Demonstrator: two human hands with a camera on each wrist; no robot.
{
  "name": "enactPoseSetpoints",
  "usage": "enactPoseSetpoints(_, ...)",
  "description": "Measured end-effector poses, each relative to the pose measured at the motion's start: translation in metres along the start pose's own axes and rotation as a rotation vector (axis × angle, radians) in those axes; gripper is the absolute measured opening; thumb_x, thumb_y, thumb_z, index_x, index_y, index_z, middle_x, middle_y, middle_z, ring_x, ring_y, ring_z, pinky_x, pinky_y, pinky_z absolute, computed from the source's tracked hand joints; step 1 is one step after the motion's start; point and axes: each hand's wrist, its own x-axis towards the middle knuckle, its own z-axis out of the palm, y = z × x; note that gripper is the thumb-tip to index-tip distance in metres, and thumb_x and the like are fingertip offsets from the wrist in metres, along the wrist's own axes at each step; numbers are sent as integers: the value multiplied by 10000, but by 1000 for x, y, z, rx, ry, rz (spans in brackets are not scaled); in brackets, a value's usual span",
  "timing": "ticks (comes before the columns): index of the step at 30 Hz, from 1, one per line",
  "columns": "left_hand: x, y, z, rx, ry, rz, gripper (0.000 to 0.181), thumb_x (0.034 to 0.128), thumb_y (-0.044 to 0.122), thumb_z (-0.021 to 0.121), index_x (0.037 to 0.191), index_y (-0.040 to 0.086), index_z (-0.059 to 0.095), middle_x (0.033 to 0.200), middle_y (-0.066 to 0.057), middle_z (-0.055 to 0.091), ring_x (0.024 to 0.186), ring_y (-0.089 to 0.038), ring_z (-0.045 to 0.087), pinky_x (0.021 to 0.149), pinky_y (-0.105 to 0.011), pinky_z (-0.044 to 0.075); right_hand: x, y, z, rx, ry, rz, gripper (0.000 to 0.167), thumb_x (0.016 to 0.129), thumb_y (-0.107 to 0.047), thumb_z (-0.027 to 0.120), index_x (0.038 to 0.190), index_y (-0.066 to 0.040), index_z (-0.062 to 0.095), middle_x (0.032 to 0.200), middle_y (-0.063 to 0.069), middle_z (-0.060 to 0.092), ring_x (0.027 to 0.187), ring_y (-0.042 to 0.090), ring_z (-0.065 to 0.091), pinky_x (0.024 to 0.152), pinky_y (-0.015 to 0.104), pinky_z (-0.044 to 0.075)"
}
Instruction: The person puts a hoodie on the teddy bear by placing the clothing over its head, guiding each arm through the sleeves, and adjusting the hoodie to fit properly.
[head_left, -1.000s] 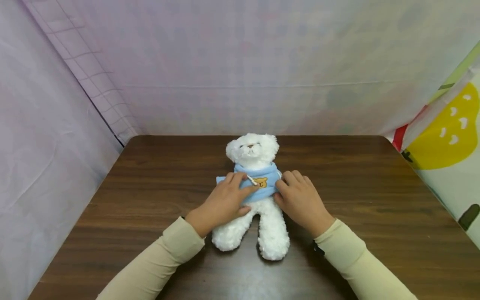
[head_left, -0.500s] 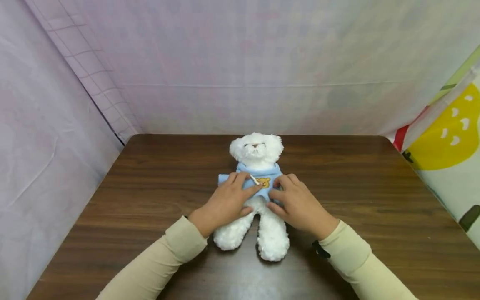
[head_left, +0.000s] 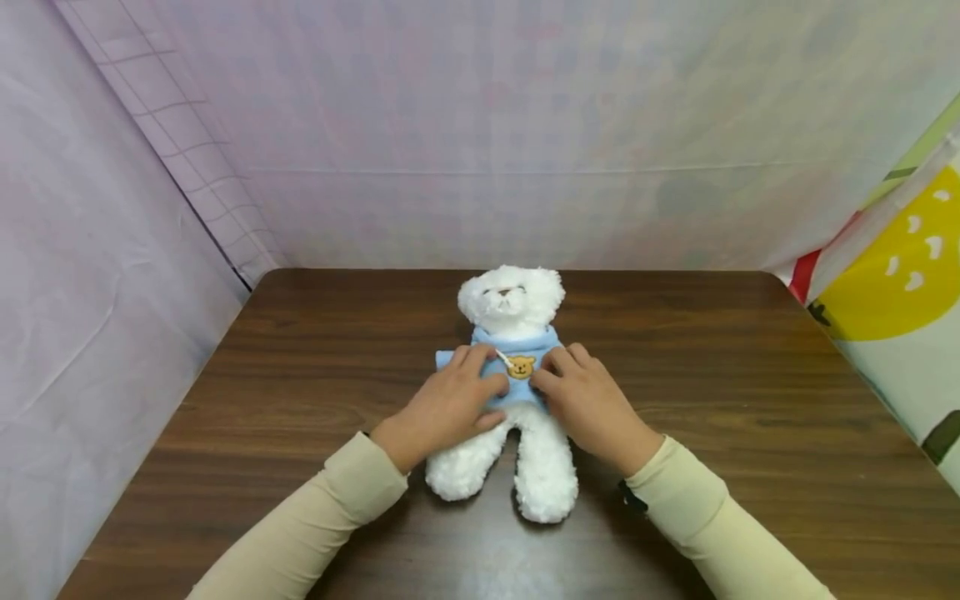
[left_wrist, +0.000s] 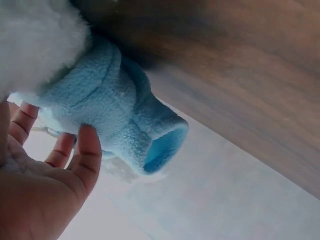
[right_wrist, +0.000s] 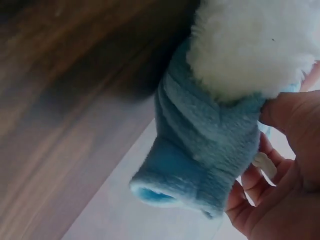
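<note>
A white plush teddy bear lies on its back in a light-blue fleece shirt with a small embroidered bear face. Beside that face lies a white drawstring. My left hand rests bent fingers on the shirt's left side, its thumb apart near the hem. Just past them, the left wrist view has a sleeve with nothing showing in its opening. My right hand pinches the shirt near the right hem, thumb opposite fingers. No paw shows in the right sleeve opening either.
A dark brown wooden table carries the bear, whose head is close to the back edge. Pale patterned fabric hangs behind the table and at the left. At the right hangs a cloth with a yellow print.
From the shirt's right edge my right hand has shifted inward, spread its fingers over the front, then drawn them together there. The bear has slid slightly right; my left hand stays nearly still.
</note>
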Motion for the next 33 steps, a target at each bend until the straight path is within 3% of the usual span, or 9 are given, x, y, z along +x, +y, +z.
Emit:
enactPoseSetpoints(6,1,-1,1,65,-1,39,455,912,417,707,1284,187,583,1323,-132,445,1108,-262,479,867,-380,485,-7,8,-7,13,44,59,311,809,-170,837,994,-47,619,1001,115,530,816,267,504,664,381,468)
enactPoseSetpoints(9,2,-1,1,80,-14,40,548,917,421,697,1395,214,527,1327,-129,441,1084,-249,472,856,-362,471,-16,15,-14,-72,37,126,445,818,-346,827,983,-15,578,979,143,522,790,290,521,640,405,478)
enactPoseSetpoints(14,2,1,0,43,-17,29,546,918,395,703,1398,208,523,1328,-146,442,1085,-270,467,857,-384,466,-32,25,-21,-186,-42,196,495,858,-500,725,840,-43,534,772,91,511,678,288,512,559,410,449)
enactPoseSetpoints(19,3,0,1,28,-23,25,543,919,384,703,1398,207,519,1331,-142,434,1098,-267,459,877,-386,456,-40,29,-22,-136,-134,252,410,916,-446,657,793,-76,532,613,-11,432,604,231,505,546,391,431)
enactPoseSetpoints(26,1,-1,2,26,-39,17,547,930,388,688,1409,199,505,1337,-142,416,1094,-264,445,864,-382,452,-40,32,-21,-154,-159,186,260,854,-314,677,801,-69,608,783,68,597,700,267,556,630,437,491)
enactPoseSetpoints(29,0,-1,3,34,-22,25,550,926,383,696,1406,193,507,1337,-148,419,1091,-268,453,856,-380,457,-41,34,-21,-155,-170,169,137,810,-174,699,807,-67,613,799,68,597,702,266,547,609,426,480)
enactPoseSetpoints(33,1,0,3,35,-1,40,546,920,372,707,1396,182,517,1329,-157,426,1088,-281,460,858,-386,460,-43,37,-21,-195,-145,151,109,761,-21,749,786,-54,647,777,69,597,694,278,557,567,416,481)
